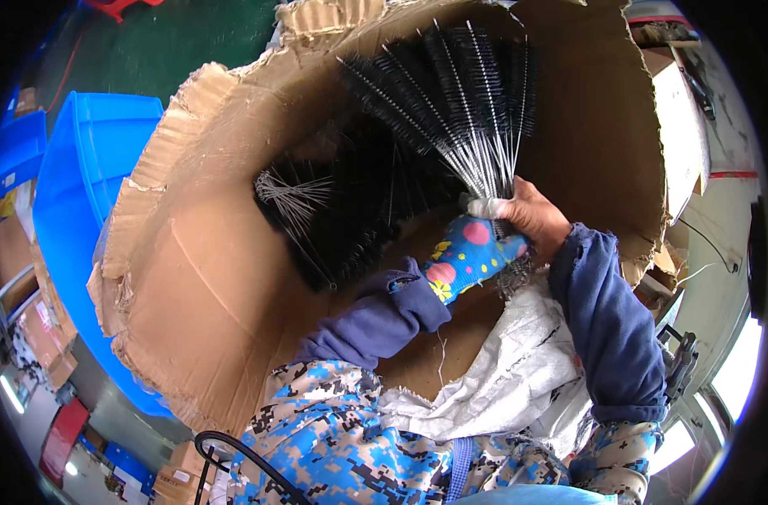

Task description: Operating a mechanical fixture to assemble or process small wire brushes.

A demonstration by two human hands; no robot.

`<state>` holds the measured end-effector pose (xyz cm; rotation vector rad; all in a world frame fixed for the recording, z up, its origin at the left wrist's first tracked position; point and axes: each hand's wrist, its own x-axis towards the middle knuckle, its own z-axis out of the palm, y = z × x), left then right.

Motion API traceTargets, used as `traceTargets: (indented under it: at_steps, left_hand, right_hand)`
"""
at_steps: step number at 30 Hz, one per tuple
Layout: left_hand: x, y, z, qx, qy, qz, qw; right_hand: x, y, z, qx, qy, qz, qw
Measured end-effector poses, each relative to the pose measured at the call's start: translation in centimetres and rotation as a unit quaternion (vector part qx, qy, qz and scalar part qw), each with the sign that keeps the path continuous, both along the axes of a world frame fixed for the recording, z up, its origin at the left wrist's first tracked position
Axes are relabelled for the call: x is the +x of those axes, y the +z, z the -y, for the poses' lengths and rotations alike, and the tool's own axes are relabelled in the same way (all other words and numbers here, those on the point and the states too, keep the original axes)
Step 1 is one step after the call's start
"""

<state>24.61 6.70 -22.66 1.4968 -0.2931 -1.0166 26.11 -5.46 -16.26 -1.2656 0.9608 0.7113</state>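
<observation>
Clasping a fan of black bristle brushes (451,93) by their twisted-wire stems, the right hand (531,215) is clenched around the bundle at the point where the stems converge; one fingertip carries a white wrap. The left hand (472,252), in a blue glove with pink and yellow dots, closes on the same stems just below and to the left of that grip (whether it bears weight or only steadies cannot be told). From the grip the bundle's long axis runs up and slightly left — bristled ends spreading away from the person, wire ends pointing down into the hands. Both hands sit equally near the stems; the right lies uppermost. Left of the grip, a second mass of brushes (342,210) lies inside the torn cardboard box (199,278), its wire tips showing pale. Below the grip a white woven sack (502,370) hides the stem ends. Beyond the box — a blue plastic crate (89,168), partly cut off.
</observation>
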Motion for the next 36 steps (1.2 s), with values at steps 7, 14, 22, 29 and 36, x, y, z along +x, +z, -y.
traceTargets:
  at_steps: [7,14,22,29,36]
  left_hand:
    - [0.8,2.5,-1.7,0.057,-0.076,0.146,0.985]
    - [0.4,1.2,-5.1,-0.202,-0.020,-0.115,0.972]
    - [1.6,-22.2,-22.5,0.678,0.338,-0.032,0.652]
    - [-1.5,-27.9,-30.6,0.575,0.253,-0.097,0.772]
    - [-2.0,-31.0,-30.8,0.488,0.233,-0.097,0.836]
  right_hand:
    - [-1.9,-3.2,1.5,-0.043,-0.046,0.043,0.997]
    - [-1.4,-1.0,1.4,0.057,-0.125,0.021,0.990]
    - [-0.9,-0.2,1.3,0.010,-0.104,0.019,0.994]
    - [0.0,0.7,0.8,-0.006,-0.113,0.001,0.994]
    - [-0.5,-0.4,1.7,0.008,-0.118,-0.003,0.993]
